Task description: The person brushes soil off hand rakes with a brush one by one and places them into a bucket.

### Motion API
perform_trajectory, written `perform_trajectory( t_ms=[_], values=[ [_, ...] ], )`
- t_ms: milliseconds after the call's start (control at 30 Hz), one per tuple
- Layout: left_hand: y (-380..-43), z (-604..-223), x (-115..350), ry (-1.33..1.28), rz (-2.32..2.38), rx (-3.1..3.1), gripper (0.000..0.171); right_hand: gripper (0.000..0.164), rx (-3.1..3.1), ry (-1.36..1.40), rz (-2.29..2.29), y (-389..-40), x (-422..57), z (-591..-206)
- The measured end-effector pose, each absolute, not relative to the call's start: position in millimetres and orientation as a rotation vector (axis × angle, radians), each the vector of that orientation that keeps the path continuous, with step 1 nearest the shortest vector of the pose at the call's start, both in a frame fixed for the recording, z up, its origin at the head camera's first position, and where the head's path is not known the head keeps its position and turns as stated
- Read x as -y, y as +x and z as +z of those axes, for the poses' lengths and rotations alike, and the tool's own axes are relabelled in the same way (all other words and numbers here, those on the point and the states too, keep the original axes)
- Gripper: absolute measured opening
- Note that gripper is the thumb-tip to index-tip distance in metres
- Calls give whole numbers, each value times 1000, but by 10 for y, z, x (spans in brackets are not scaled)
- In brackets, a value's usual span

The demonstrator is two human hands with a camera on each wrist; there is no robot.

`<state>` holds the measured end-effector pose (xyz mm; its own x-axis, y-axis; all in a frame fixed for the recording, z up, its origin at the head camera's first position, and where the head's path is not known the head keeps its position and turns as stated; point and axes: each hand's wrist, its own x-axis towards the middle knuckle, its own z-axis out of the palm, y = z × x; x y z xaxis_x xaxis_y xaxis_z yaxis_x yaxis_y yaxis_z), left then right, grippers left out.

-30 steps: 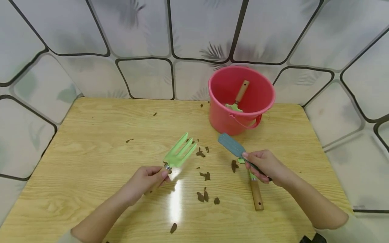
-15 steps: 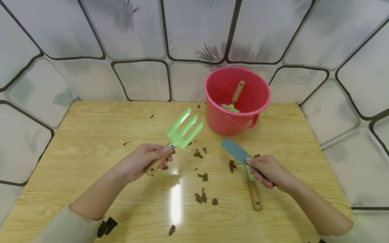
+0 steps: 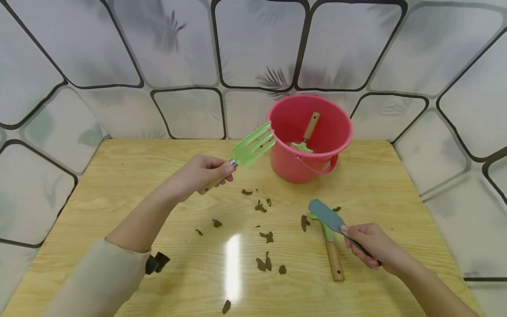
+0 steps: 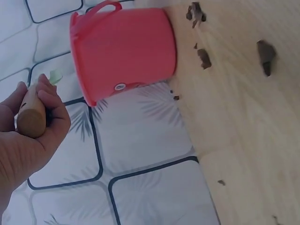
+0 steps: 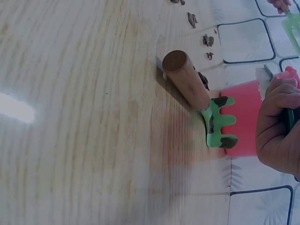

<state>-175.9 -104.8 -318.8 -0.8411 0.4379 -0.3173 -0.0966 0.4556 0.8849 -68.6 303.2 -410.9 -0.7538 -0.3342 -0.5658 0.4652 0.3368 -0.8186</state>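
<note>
My left hand grips the wooden handle of a green garden fork. Its tines point to the bucket and overlap the left rim in the head view; I cannot tell whether they touch. The left wrist view shows the handle's butt end in the curled fingers. In my right hand is a grey-blue flat-bladed tool with a dark handle, its exact kind unclear. Below that blade lies a small green hand rake with a wooden handle, its head partly hidden in the head view.
A red bucket stands at the back right, holding another green tool with a wooden handle. Several brown scraps lie scattered across the wooden table. A patterned wall borders the back and sides.
My left hand has lifted the garden fork and carried it away from me and rightward to the bucket. The right hand has drawn the flat-bladed tool a little nearer and to the right.
</note>
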Motion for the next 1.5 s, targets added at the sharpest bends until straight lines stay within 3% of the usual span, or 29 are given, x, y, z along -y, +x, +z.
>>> perform_trajectory(
  t_ms=[200,433,800,1000,1133,1500],
  values=[
    [-1961,-3016,803,461,1134,-2539,27,42,-1913,122,-1511,-601,-3109,-4099],
    [-2066,-2781,437,632,590,-2987,29,41,-1919,87,-1535,-557,-3195,-4081],
    [-2240,-2647,-53,1064,-228,-3186,7,42,-1924,84,-1556,-525,-3231,-4105],
    [-2314,-2752,-308,1384,-546,-3220,20,42,-1912,69,-1566,-502,-3225,-4132],
    [-2340,-2837,-449,1501,-607,-3125,16,43,-1908,48,-1571,-492,-3217,-4145],
    [-2417,-2945,-580,1399,-362,-2987,12,43,-1903,47,-1593,-489,-3222,-4164]
  ],
)
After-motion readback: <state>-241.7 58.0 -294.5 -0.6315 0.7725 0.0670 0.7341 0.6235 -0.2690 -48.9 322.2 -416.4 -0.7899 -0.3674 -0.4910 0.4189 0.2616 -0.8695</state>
